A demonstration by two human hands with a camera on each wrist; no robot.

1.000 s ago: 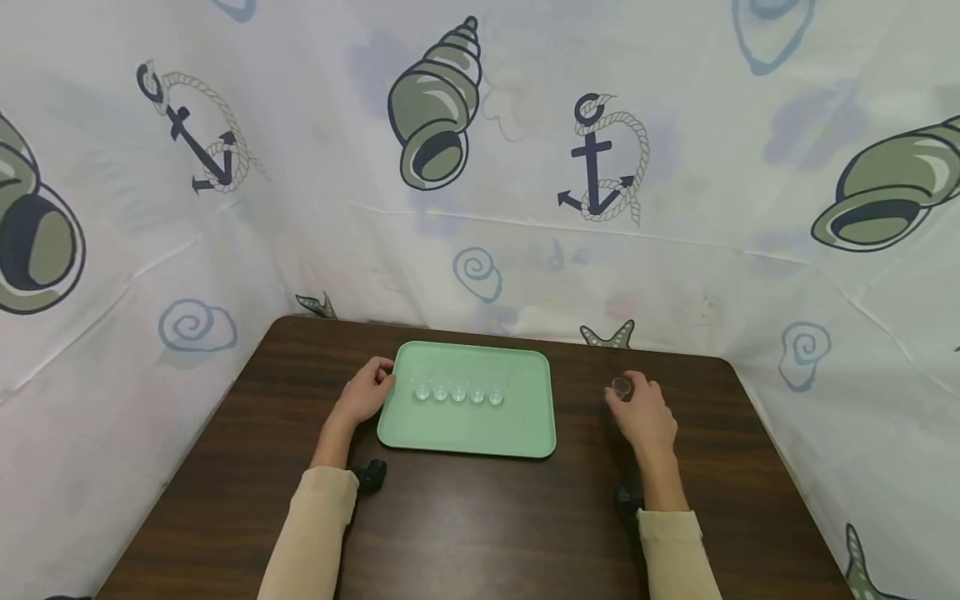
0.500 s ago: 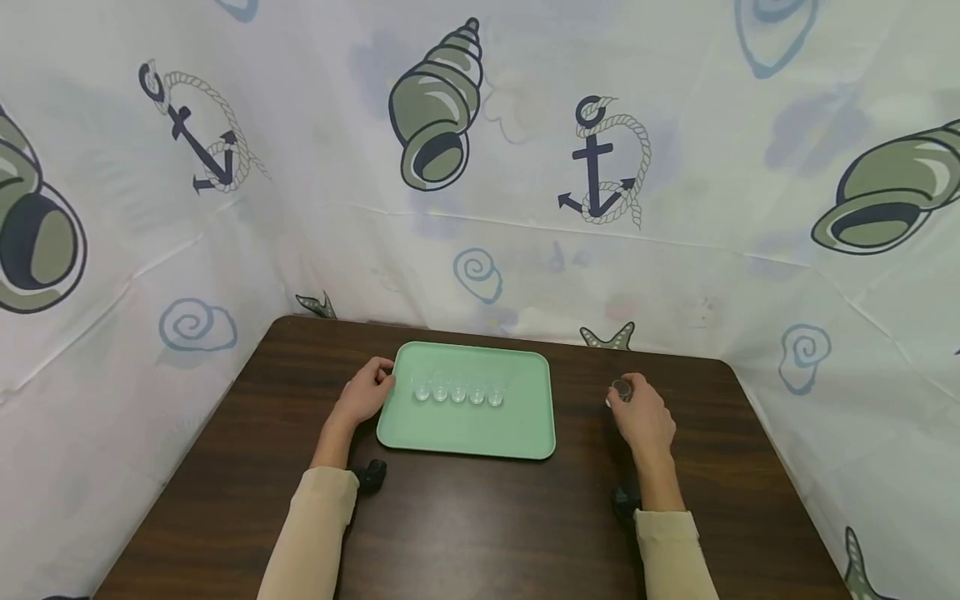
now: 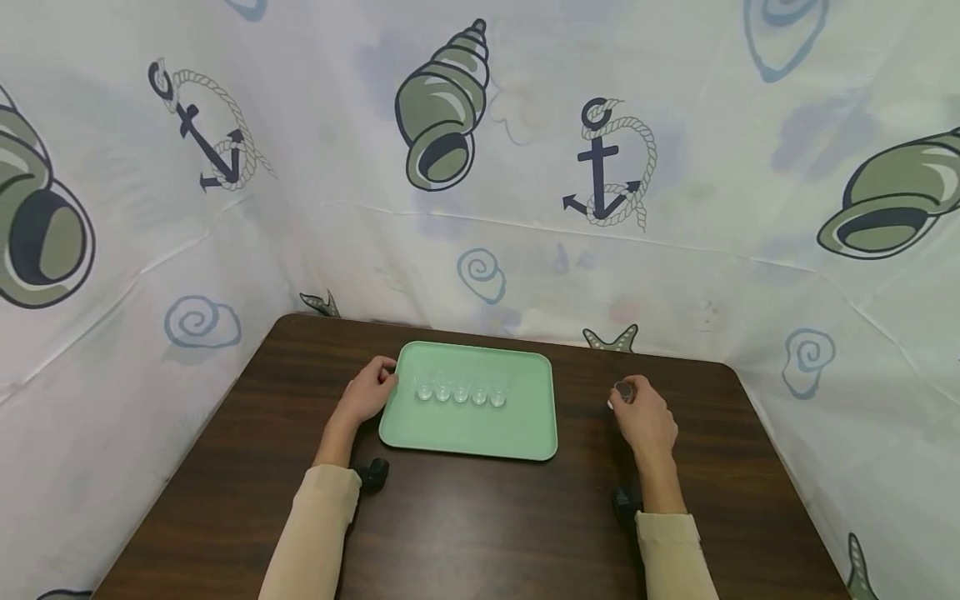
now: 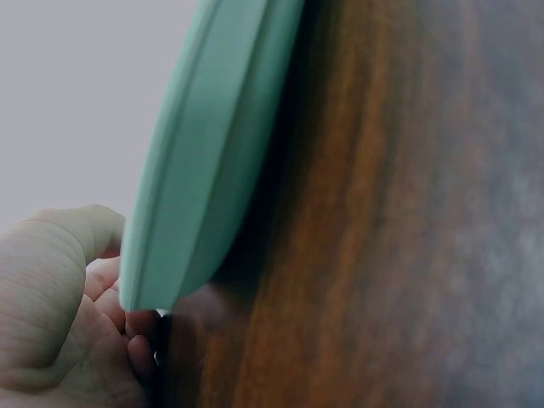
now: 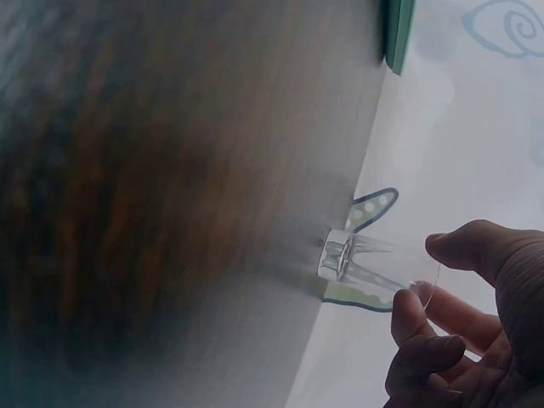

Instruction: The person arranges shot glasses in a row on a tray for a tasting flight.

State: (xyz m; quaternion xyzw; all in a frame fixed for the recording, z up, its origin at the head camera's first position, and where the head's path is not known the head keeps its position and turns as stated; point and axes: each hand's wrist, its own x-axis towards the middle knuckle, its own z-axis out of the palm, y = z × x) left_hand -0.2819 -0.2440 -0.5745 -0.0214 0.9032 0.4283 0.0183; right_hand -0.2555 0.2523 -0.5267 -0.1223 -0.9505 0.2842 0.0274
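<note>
Clear shot glasses stand in a row of several, one of them this shot glass (image 3: 461,394), on a green tray (image 3: 467,435). My left hand (image 3: 369,392) holds the tray's left edge; in the left wrist view the thumb meets the rim and the fingers (image 4: 140,355) curl close beneath it. To the right of the tray, my right hand (image 3: 648,422) pinches another clear shot glass (image 5: 382,259) near its rim between thumb and fingers. Its thick base is at the tabletop; whether it touches I cannot tell.
A dark wood-grain table (image 3: 480,525) bears the tray. White cloth walls (image 3: 525,167) printed with shells and anchors rise behind and beside it. Each wrist wears a black camera, the left camera (image 3: 372,475) near the sleeve's cuff.
The right hand with its shot glass has sunk very slightly. The left hand and tray hold their place, while the whole head view shifts a little.
</note>
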